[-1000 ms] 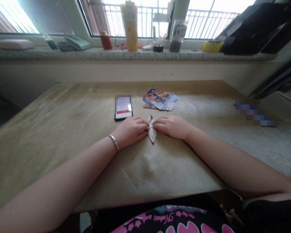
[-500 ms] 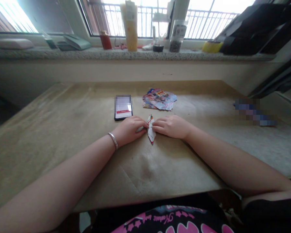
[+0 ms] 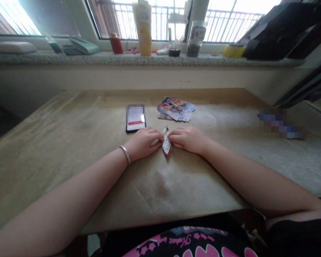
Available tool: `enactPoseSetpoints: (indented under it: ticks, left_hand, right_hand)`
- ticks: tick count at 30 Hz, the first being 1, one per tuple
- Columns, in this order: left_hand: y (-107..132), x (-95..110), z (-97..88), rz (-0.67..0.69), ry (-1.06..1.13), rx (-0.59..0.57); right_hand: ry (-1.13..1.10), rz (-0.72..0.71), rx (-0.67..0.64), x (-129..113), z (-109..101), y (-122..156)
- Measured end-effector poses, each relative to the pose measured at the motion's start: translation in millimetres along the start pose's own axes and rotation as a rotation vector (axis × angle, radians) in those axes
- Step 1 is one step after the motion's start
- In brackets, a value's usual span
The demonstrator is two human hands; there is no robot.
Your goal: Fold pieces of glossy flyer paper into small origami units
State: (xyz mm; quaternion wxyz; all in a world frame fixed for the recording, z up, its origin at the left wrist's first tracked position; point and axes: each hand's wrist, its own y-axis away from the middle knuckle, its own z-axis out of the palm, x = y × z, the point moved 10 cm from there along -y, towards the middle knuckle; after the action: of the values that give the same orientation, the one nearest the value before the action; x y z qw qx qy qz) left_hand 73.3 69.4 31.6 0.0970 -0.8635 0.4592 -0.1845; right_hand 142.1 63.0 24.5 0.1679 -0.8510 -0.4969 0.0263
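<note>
A small folded piece of printed paper (image 3: 166, 146), white with red and green marks, lies on the brown paper-covered table (image 3: 69, 142) between my hands. My left hand (image 3: 143, 142), with a silver bracelet at the wrist, has its fingers curled and pinching the paper's left side. From the other side my right hand (image 3: 188, 139) pinches the paper with bent fingers. Both hands rest on the table top.
A phone (image 3: 135, 119) lies just beyond my left hand. A pile of colourful printed sheets (image 3: 176, 109) lies beyond my right hand. The window sill (image 3: 96, 59) carries bottles, jars and a yellow container. A dark object lies at the far right of the table.
My right hand's fingers have slid a little closer onto the folded paper. The paper now looks narrower. My left hand has barely moved.
</note>
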Motion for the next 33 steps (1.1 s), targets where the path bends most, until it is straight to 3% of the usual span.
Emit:
enactPoseSetpoints:
  ticks: [8, 14, 22, 33]
  left_hand:
    - [0, 5, -0.1, 0.001, -0.08, -0.035]
    - [-1, 8, 0.7, 0.011, -0.178, -0.038]
    - [-1, 15, 4.8, 0.097, -0.377, -0.019]
    - [2, 23, 0.9, 0.139, -0.387, -0.018]
  right_hand:
    - [-0.303, 0.159, 0.136, 15, -3, 1]
    - [-0.412, 0.235, 0.179, 20, -3, 2]
    - [-0.373, 0.205, 0.146, 13, -5, 2]
    - [-0.243, 0.118, 0.087, -2, -6, -4]
